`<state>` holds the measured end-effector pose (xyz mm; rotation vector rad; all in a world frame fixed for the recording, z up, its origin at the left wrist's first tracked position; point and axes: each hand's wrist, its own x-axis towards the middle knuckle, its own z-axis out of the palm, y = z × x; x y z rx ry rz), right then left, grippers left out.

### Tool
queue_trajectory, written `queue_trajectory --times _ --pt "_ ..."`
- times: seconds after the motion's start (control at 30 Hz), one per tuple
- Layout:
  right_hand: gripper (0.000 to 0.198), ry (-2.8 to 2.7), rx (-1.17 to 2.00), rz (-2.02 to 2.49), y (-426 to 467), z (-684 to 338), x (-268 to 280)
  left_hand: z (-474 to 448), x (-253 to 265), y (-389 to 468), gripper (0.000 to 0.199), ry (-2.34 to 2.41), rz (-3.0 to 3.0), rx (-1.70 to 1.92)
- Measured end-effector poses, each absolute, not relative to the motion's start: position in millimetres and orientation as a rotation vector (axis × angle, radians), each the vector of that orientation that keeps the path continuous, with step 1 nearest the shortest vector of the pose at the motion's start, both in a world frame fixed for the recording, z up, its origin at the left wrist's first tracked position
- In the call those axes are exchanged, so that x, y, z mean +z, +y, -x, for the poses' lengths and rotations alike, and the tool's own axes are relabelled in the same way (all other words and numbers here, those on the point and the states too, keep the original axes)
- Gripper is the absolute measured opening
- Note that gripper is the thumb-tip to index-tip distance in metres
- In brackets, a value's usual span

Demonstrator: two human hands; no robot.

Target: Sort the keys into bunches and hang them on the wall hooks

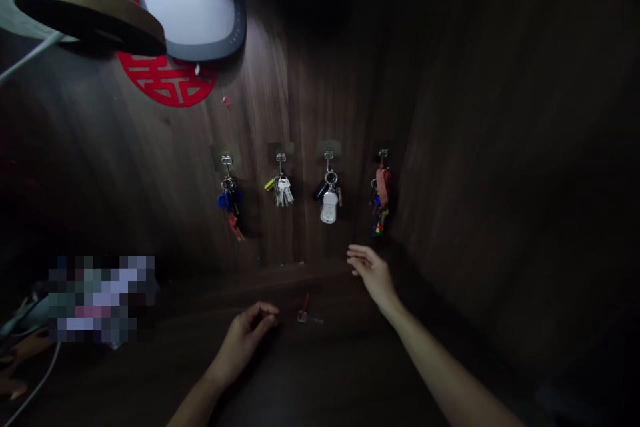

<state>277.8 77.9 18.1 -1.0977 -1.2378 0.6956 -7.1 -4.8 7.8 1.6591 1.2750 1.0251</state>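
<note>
My left hand (249, 330) rests low over the dark wooden surface, fingers loosely curved, thumb apart from them, holding nothing visible. To its right lies a small key-like item (303, 315) with a thin red strip and a pale shaft. My right hand (373, 273) is raised with fingers stretched out, just below the rightmost key bunch (383, 190), which has a reddish strap and a colourful charm. Three other bunches hang in a row from wall hooks: blue-headed keys (229, 199), silver keys with a yellow tag (283, 191), and keys with a white fob (329, 207).
A grey cap (187, 13) and a red paper cutout (173, 83) are on the wall at upper left. A round lamp head (85, 3) juts out in front of them. A blurred-out pile (100, 300) and a white cable (43, 377) lie at left.
</note>
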Motion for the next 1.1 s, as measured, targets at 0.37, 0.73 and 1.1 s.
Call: queue_trajectory --times 0.37,0.73,1.1 --pt "0.019 -1.893 0.692 1.319 32.2 -199.8 -0.5 6.2 5.2 -5.0 0.028 1.295 -1.725 1.027" --pt "0.024 -2.075 0.526 1.207 18.0 -181.4 -19.1 5.4 2.5 -5.3 0.023 1.301 -1.81 1.019" --pt "0.018 -1.825 0.864 1.049 9.6 -169.0 -12.9 5.3 4.0 -7.2 0.023 1.232 -1.864 1.002"
